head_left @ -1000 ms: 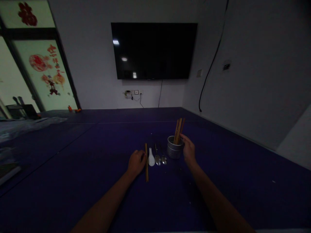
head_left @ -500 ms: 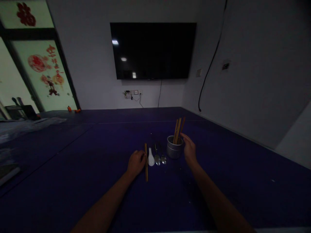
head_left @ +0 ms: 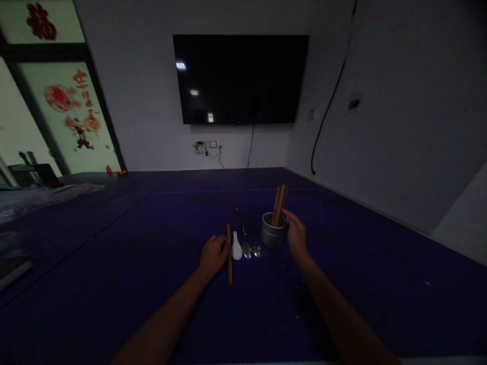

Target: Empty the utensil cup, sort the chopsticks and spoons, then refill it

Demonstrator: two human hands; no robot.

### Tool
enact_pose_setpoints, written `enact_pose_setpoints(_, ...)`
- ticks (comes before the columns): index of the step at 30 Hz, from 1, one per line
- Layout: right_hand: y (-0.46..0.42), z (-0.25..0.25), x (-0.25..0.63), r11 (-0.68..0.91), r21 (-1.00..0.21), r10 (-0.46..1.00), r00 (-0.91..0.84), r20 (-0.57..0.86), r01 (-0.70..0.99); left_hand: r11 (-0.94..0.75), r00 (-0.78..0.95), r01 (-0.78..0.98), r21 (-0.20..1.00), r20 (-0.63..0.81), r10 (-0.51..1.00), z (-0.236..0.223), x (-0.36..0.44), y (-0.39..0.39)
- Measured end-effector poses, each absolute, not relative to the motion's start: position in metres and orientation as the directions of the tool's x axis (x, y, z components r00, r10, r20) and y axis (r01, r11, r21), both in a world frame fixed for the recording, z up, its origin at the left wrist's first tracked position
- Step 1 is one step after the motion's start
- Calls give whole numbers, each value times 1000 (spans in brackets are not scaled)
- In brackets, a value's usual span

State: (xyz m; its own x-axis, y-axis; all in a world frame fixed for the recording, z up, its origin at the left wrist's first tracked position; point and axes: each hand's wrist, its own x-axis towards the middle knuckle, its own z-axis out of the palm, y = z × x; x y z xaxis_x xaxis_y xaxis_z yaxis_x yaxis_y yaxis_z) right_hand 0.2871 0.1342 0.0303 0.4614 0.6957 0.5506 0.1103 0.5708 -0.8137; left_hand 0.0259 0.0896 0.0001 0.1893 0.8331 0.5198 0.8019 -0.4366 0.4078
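A pair of wooden chopsticks (head_left: 230, 268) lies lengthwise on the dark blue surface. My left hand (head_left: 213, 256) rests beside it, fingers curled in with their tips on the chopsticks. To its right are a white ceramic soup spoon (head_left: 236, 250) and two metal spoons, a larger one (head_left: 247, 250) and a smaller one (head_left: 256, 251). A grey metal cup (head_left: 272, 237) stands upright to their right, with several wooden chopsticks (head_left: 279, 205) leaning in it. My right hand (head_left: 297, 234) is at the cup's right side, fingers stretched out, fingertips against the standing chopsticks.
The blue surface (head_left: 152, 228) runs back to a wall with a dark television (head_left: 241, 78). A black cable (head_left: 331, 99) hangs on the right wall. Clear plastic sheeting (head_left: 49, 200) lies at far left, and small orange objects (head_left: 110, 170) are by the door.
In the cup, the rightmost chopstick has tipped slightly left, closer to the others, with my right fingertips beside it. My left hand and the spoons look unmoved.
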Motion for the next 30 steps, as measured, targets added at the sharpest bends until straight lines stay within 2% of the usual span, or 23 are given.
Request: enact_pose_setpoints(30,139,23,288,544,-833,730,431,530,102,-376,179,829,414,440,880,6,28,86)
